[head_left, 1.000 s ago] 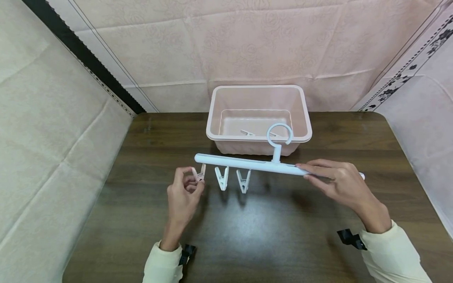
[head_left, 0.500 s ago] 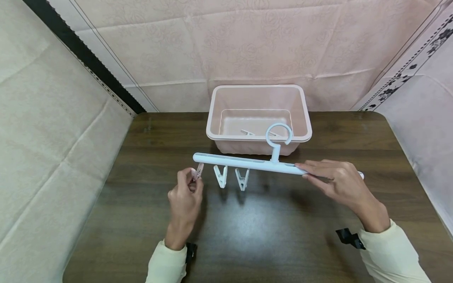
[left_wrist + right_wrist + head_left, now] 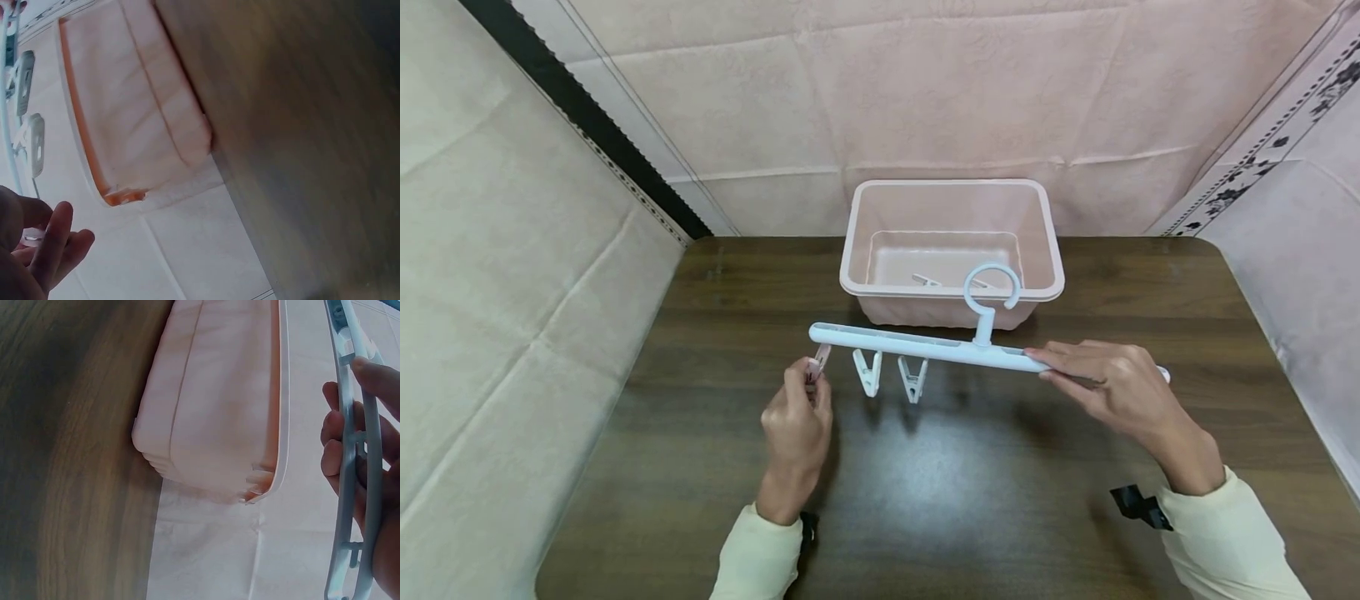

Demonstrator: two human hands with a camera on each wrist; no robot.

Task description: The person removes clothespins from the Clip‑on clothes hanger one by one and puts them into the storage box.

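A light blue hanger bar (image 3: 925,345) with a round hook (image 3: 992,283) is held level over the table by my right hand (image 3: 1112,379), which grips it near its right end. Two white clothespins hang from the bar's underside, one (image 3: 867,374) left of the other (image 3: 913,381). At the bar's left end, my left hand (image 3: 797,425) pinches a pale pink clothespin (image 3: 820,360), its tip right under the bar. Fingers partly hide that clothespin. In the right wrist view the fingers and thumb wrap round the bar (image 3: 372,456).
A pale pink plastic tub (image 3: 951,292) stands behind the bar at the back of the brown wooden table (image 3: 925,500). Small clothespins (image 3: 927,280) lie inside it. Pale cloth (image 3: 947,100) hangs behind the table and at both sides.
My left hand has turned and shifted slightly right and up, hiding more of the pinched clothespin. The bar and the right hand have barely moved.
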